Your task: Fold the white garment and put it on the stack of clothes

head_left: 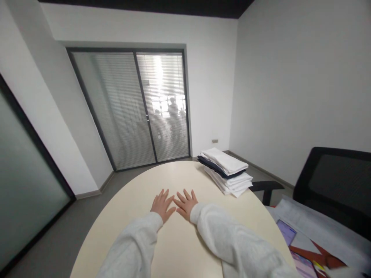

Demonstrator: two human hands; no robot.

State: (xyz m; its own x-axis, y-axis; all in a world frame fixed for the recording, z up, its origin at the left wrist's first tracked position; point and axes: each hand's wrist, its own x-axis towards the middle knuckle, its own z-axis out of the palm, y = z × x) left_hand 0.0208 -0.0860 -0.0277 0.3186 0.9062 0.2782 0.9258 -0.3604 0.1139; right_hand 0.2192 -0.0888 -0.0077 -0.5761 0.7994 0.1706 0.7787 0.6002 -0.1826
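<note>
Palm down on the pale round table (121, 216), my left hand (162, 205) lies flat with its fingers spread. My right hand (186, 204) rests close beside it, also flat and spread, the thumbs nearly meeting. Neither hand holds anything. Beyond my right hand, near the table's far right edge, sits a stack of folded cloth (227, 170): white pieces at the bottom, a dark navy one above them, and white on top. The stack is apart from both hands. Light grey sleeves cover my arms.
A black mesh office chair (333, 189) stands at the right. By it lie white sheets (313, 220), a phone with a lit screen (286, 231) and a second lit screen (304, 264). A glass door with blinds (162, 112) is at the back, with blurred figures behind it.
</note>
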